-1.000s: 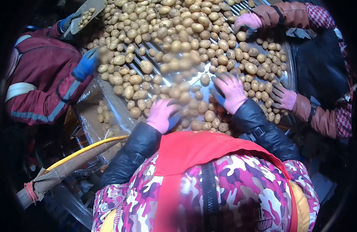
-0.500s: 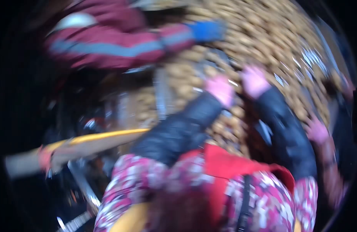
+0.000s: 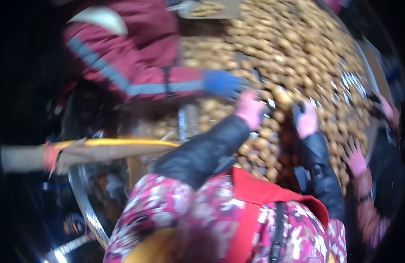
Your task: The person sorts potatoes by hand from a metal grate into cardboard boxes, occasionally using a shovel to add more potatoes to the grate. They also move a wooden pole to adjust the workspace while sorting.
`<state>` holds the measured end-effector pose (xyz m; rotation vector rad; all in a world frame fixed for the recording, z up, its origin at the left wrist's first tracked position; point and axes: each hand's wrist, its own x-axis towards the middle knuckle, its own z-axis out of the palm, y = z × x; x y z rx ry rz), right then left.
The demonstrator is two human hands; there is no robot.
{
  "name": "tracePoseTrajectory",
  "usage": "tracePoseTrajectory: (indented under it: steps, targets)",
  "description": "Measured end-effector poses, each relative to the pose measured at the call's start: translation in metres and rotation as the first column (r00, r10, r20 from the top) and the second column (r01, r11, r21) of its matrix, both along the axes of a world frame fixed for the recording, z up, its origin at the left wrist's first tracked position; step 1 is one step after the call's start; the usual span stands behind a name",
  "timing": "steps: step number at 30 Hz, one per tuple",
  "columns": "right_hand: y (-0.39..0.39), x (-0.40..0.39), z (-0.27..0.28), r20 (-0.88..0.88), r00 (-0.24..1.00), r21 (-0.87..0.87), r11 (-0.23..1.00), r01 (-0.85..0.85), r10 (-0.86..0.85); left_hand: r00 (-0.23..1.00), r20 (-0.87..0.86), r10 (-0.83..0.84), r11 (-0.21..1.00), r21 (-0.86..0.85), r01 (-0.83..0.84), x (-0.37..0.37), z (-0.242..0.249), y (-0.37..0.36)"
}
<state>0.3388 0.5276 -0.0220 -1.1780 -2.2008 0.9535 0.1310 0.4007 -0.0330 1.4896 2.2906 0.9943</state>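
The picture is motion-blurred. My left hand [image 3: 250, 109], in a pink glove with a black sleeve, reaches over the near edge of a bed of several small yellow-brown potatoes [image 3: 298, 52]. My right hand [image 3: 306, 122], also in a pink glove, rests among the potatoes a little to the right. One potato [image 3: 279, 94] lies between the two hands. The blur hides whether either hand grips anything.
A co-worker in a dark red jacket reaches in from the left with a blue-gloved hand [image 3: 222, 83], close to my left hand. Another person's pink-gloved hand [image 3: 355, 160] is at the right edge. A yellow-edged bar [image 3: 114, 144] crosses at the left.
The view has swung left and tilted. Both my hands have moved further up the potato bed, and the co-worker's blue glove now sits right beside my left hand.
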Motion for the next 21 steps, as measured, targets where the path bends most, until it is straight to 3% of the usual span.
tracePoseTrajectory:
  steps: [1,2,3,4,5,6,7,8,9,10,11,12,13,14,15,17,18,19,20,21]
  targets:
    - [-0.006,0.006,-0.003,-0.069,0.997,0.147,0.989,-0.026,0.037,0.952,-0.270,-0.143,0.984,0.064,0.166,0.002,0.019,-0.012]
    - [-0.012,0.012,-0.005,-0.124,0.989,0.299,0.954,-0.037,0.077,0.940,-0.283,-0.188,0.962,0.139,0.234,0.006,0.029,-0.020]
    - [-0.023,0.008,0.008,-0.296,0.951,-0.113,0.985,-0.131,0.092,0.988,0.059,-0.140,0.937,0.329,0.113,0.016,0.023,-0.023]
    - [-0.036,0.005,0.021,-0.499,0.858,-0.556,0.804,-0.211,-0.120,0.988,-0.021,-0.155,0.921,0.358,0.153,0.024,0.032,-0.028]
    - [-0.049,0.002,0.035,-0.478,0.780,-0.816,0.534,-0.223,-0.404,0.981,-0.102,-0.164,0.903,0.384,0.191,0.032,0.042,-0.032]
    - [-0.059,0.002,0.033,-0.455,0.799,-0.827,0.520,-0.215,-0.393,0.947,-0.174,-0.271,0.900,0.303,0.314,0.042,0.054,-0.037]
    - [-0.065,0.002,0.025,-0.528,0.849,-0.528,0.792,-0.306,-0.024,0.896,-0.249,-0.369,0.881,0.213,0.422,0.049,0.065,-0.042]
    - [-0.070,0.002,0.020,-0.476,0.842,-0.124,0.928,-0.351,0.255,0.853,-0.242,-0.463,0.851,0.148,0.504,0.056,0.070,-0.044]
    - [-0.078,0.005,0.016,-0.527,0.828,-0.269,0.886,-0.378,0.193,0.835,-0.279,-0.474,0.846,0.118,0.520,0.060,0.067,-0.050]
    - [-0.085,0.007,0.020,-0.569,0.815,-0.408,0.823,-0.395,0.109,0.865,-0.170,-0.473,0.856,0.143,0.496,0.059,0.072,-0.052]
    - [-0.092,0.009,0.022,-0.592,0.806,-0.533,0.745,-0.401,0.011,0.883,-0.081,-0.463,0.864,0.181,0.469,0.060,0.075,-0.059]
    - [-0.098,0.006,0.021,-0.569,0.789,-0.752,0.532,-0.388,-0.230,0.886,-0.123,-0.448,0.842,0.276,0.464,0.052,0.081,-0.056]
    - [-0.103,0.005,0.021,-0.466,0.764,-0.884,0.257,-0.390,-0.447,0.933,-0.096,-0.346,0.873,0.333,0.358,0.046,0.084,-0.058]
    - [-0.104,0.006,0.033,-0.357,0.777,-0.923,0.070,-0.377,-0.518,0.889,0.419,-0.184,0.975,0.192,0.111,0.050,0.095,-0.057]
    - [-0.107,0.006,0.043,-0.355,0.792,-0.930,0.097,-0.355,-0.496,0.606,0.791,0.081,0.997,-0.062,-0.052,0.052,0.107,-0.055]
    - [-0.116,0.001,0.059,-0.357,0.821,-0.934,0.154,-0.322,-0.446,0.846,0.495,-0.200,0.979,0.133,0.154,0.029,0.071,-0.047]
    - [-0.114,0.000,0.060,-0.425,0.853,-0.903,0.208,-0.376,-0.303,0.784,0.596,-0.174,0.976,-0.002,0.218,0.025,0.065,-0.047]
    - [-0.116,-0.002,0.063,-0.442,0.853,-0.893,0.224,-0.390,-0.279,0.714,0.688,-0.132,0.948,-0.123,0.295,0.024,0.062,-0.045]
    - [-0.122,-0.002,0.067,-0.456,0.852,-0.884,0.241,-0.401,-0.258,0.671,0.741,0.029,0.916,-0.288,0.278,0.032,0.083,-0.045]
    - [-0.125,-0.002,0.069,-0.472,0.849,-0.873,0.262,-0.412,-0.237,0.709,0.705,-0.024,0.931,-0.242,0.272,0.032,0.066,-0.049]
